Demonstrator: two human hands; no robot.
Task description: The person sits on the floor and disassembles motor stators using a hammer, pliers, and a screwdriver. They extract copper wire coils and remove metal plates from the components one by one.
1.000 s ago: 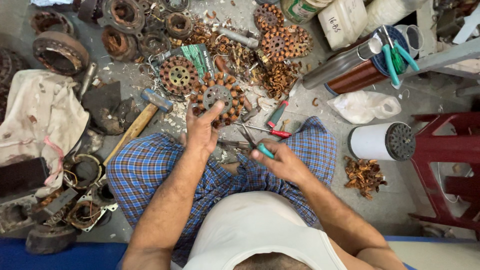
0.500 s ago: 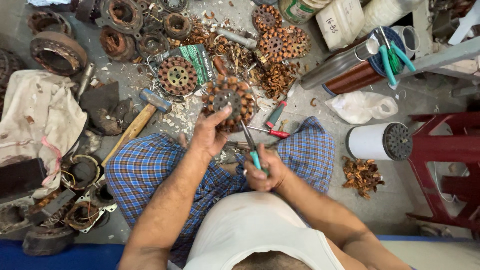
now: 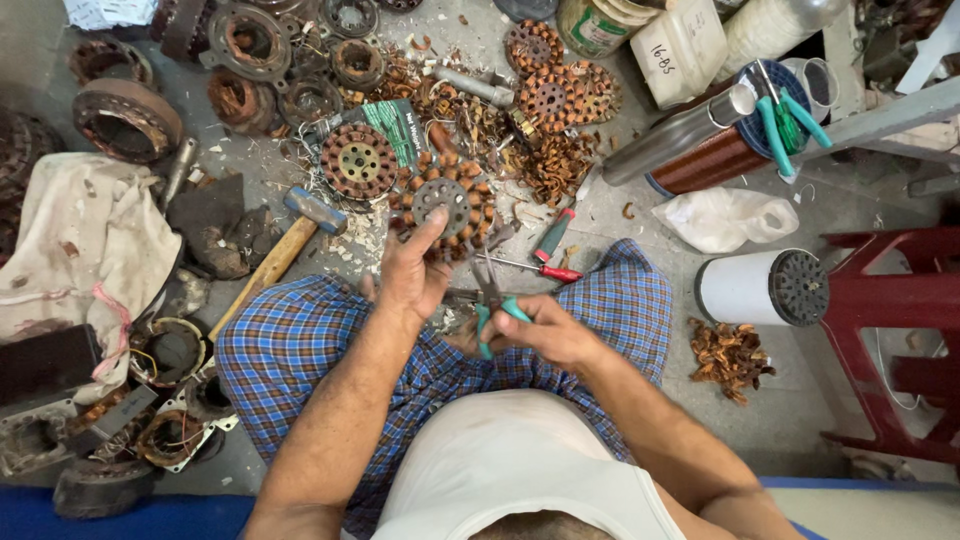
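my left hand (image 3: pixel 412 275) covers the lower edge of the round motor core (image 3: pixel 441 205), so where my fingers grip it is hidden. my right hand (image 3: pixel 545 330) wraps the green plier handles (image 3: pixel 492 318); their tips are too small to tell against the copper. my elbows run off the bottom edge.
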